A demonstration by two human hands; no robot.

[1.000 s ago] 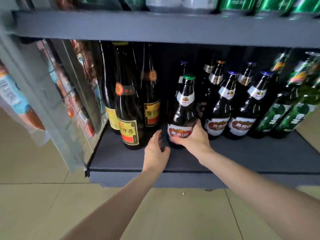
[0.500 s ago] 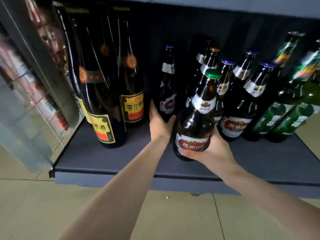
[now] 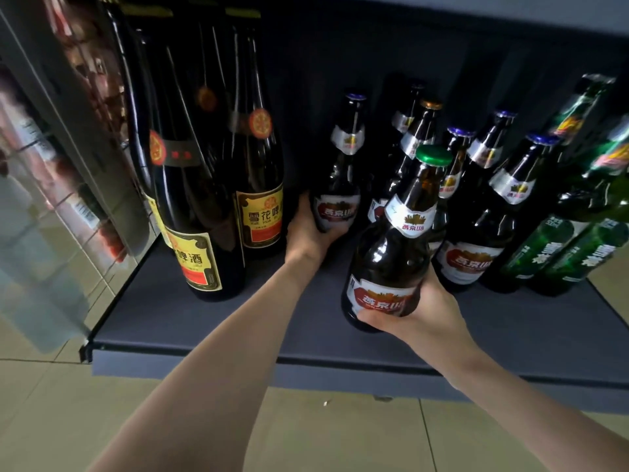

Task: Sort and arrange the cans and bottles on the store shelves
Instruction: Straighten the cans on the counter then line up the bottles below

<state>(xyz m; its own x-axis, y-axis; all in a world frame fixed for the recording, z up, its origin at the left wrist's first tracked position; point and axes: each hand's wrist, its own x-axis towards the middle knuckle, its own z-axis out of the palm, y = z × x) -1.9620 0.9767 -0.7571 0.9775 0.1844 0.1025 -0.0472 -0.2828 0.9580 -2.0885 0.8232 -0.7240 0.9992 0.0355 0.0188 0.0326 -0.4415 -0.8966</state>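
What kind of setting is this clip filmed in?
Most likely a shop's drinks aisle: a low grey shelf over tiled floor holds grouped beer bottles, tall dark ones on the left, green ones on the right. Both hands grip brown bottles.

Bottle [image 3: 391, 240] in right hand [image 3: 422, 311]: brown glass, green cap, white-and-red label. Bottle [image 3: 340, 185] in left hand [image 3: 306, 233]: dark glass, blue cap, same label. Left of it, tall bottles [image 3: 200, 199]: yellow-and-red labels. Far right, green bottles [image 3: 571, 247]. Shelf [image 3: 204, 321]: dark grey.

Single head view, close, angled down and forward at a low shelf [image 3: 238, 321] (wide-angle)
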